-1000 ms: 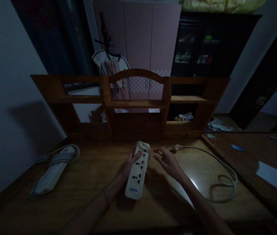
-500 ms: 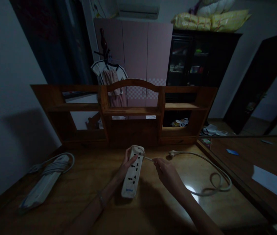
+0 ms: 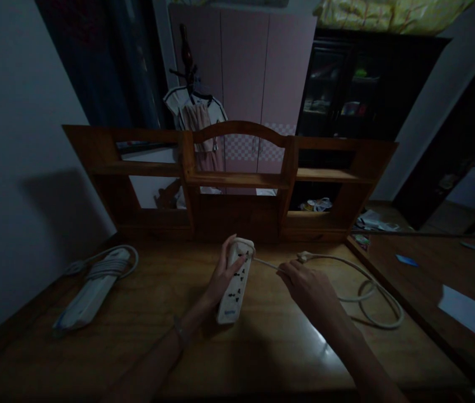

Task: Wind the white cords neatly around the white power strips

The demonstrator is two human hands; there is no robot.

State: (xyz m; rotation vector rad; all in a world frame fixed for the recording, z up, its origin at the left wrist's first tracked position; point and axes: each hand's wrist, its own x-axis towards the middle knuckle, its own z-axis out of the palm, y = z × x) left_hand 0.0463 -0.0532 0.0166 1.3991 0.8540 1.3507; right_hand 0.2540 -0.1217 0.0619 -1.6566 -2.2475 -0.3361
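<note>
A white power strip stands tilted on the wooden desk, its socket face towards me. My left hand is wrapped round its upper left side, thumb on the face. From the strip's top end a white cord runs right, loops on the desk and ends in a plug. My right hand pinches the cord a short way from the strip and holds it taut.
A second power strip with its cord wound round it lies at the desk's left. A wooden shelf unit stands along the desk's back. White paper lies on a darker surface to the right. Wardrobes stand behind.
My right hand has slid to the right along the cord, pulling it straighter away from the strip. The cord's loop on the desk has shifted. My left hand keeps its hold.
</note>
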